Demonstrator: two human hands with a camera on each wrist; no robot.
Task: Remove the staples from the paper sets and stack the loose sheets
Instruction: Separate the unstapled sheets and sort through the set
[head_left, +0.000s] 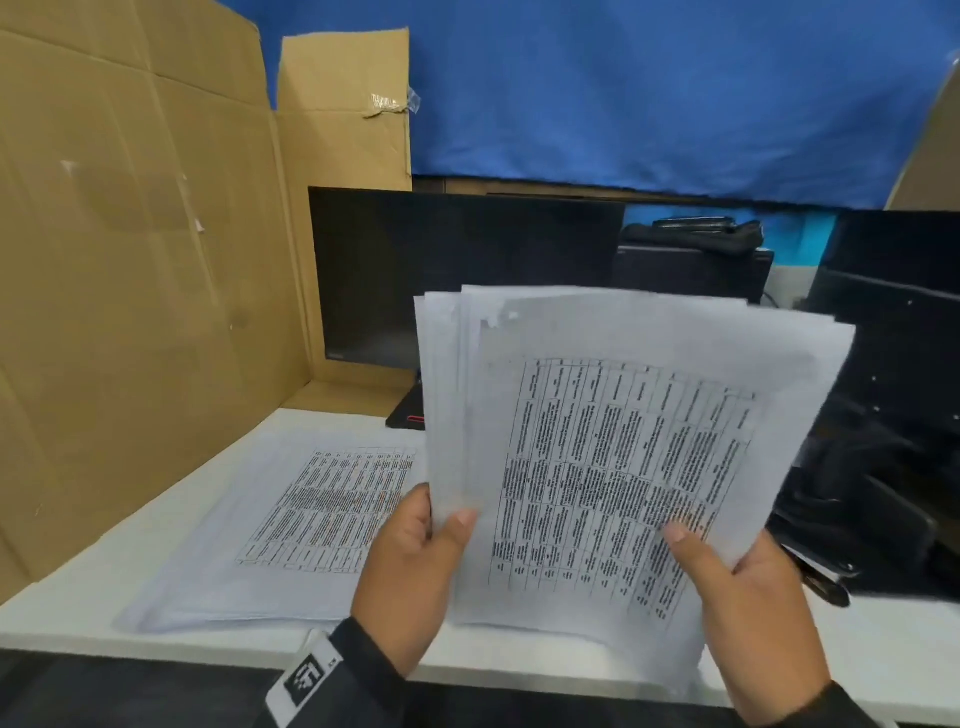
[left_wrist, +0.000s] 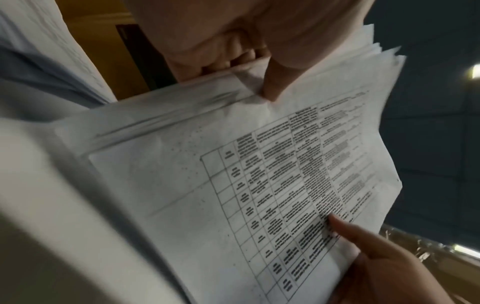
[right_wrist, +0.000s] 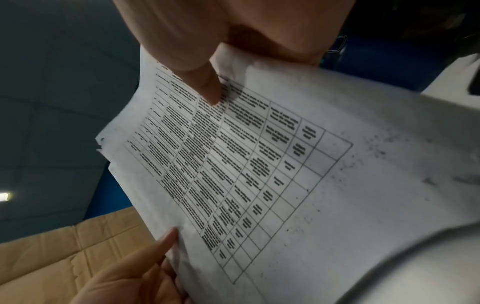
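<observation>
I hold a bundle of white sheets (head_left: 613, 447) printed with a dense table upright above the desk's front edge. My left hand (head_left: 415, 561) grips its lower left edge, thumb on the front. My right hand (head_left: 737, 597) grips the lower right edge, thumb pressed on the print. The sheets fan out unevenly at the top, where a torn corner shows. The same bundle (left_wrist: 259, 185) fills the left wrist view and, as the bundle (right_wrist: 259, 174), the right wrist view. A flat stack of printed sheets (head_left: 291, 525) lies on the white desk (head_left: 67, 603) to the left. No staple shows.
Cardboard panels (head_left: 130, 260) stand along the left and back. A dark monitor (head_left: 441, 270) is behind the papers, and black equipment (head_left: 883, 441) crowds the right side. Blue cloth (head_left: 649, 93) hangs at the back.
</observation>
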